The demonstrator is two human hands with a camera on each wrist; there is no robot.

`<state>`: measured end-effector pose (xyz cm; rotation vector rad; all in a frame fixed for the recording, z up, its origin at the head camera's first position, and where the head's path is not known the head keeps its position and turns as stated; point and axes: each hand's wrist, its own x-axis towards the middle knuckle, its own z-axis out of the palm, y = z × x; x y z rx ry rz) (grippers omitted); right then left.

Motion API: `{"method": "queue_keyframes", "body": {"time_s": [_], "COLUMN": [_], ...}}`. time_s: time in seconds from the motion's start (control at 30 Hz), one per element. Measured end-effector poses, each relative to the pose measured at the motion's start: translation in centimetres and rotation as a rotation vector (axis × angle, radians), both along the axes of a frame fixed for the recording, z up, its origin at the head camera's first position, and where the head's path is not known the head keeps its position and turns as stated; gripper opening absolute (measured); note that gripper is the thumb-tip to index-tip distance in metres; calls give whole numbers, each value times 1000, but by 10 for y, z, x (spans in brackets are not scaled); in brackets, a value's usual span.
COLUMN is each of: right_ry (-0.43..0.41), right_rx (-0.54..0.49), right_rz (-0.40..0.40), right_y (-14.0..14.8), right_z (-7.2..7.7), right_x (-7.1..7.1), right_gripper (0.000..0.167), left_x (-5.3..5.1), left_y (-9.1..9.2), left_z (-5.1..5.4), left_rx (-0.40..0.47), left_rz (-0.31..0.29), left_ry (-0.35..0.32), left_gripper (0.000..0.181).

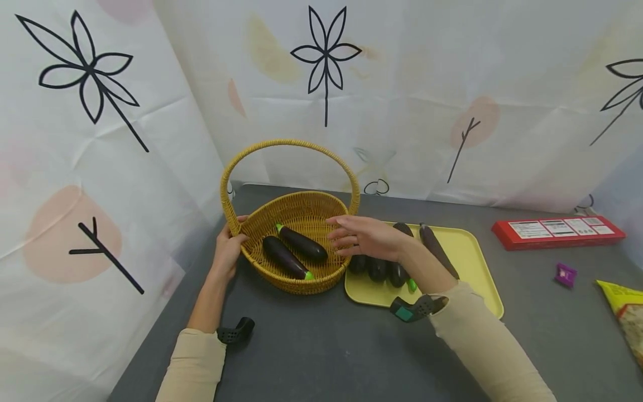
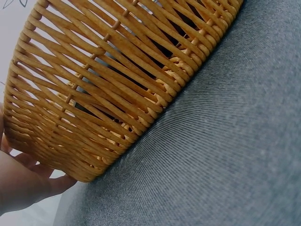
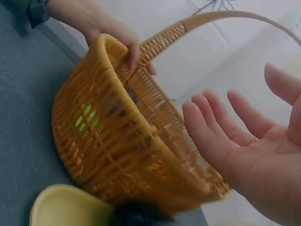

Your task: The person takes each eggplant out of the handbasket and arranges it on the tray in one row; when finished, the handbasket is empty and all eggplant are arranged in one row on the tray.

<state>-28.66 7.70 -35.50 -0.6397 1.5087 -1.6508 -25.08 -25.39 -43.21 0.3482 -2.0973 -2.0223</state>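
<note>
A yellow wicker basket (image 1: 301,285) with a tall hoop handle stands on the grey table and holds two dark eggplants (image 1: 300,244). The left hand (image 1: 228,251) grips its left rim near the handle's foot; in the left wrist view the fingers (image 2: 33,176) lie against the woven side. At the basket's right side, the right hand (image 1: 369,237) hovers with fingers spread and slightly bent, holding nothing; the right wrist view shows its palm (image 3: 254,155) beside the basket rim. Under that hand, several eggplants (image 1: 378,269) lie on a yellow tray (image 1: 469,257).
Behind the table hangs a white cloth (image 1: 402,111) with plant drawings. To the right of the tray lie a red box (image 1: 557,233) with white labels, a small purple packet (image 1: 566,274) and, at the edge, a yellow bag (image 1: 628,312).
</note>
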Motion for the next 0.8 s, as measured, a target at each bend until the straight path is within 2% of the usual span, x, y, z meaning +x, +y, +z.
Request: {"method": "queue_keyframes", "body": {"time_s": [0.27, 0.47, 0.67, 0.8], "right_ry": [-30, 69, 142, 192], "right_rx": [57, 197, 318, 378], "right_rz": [-60, -146, -253, -265], "right_y": [-40, -63, -76, -81], "right_z": [-9, -20, -27, -33], "right_x": [-16, -27, -33, -38], "right_gripper": [48, 50, 43, 44], "left_x": [0, 0, 0, 0], "left_y": [0, 0, 1, 1], "left_z": [0, 0, 1, 1], "left_rx": [2, 8, 2, 3], "left_rz": [-9, -5, -2, 1], "left_ry": [-4, -8, 1, -3], "left_gripper": [49, 49, 49, 49]}}
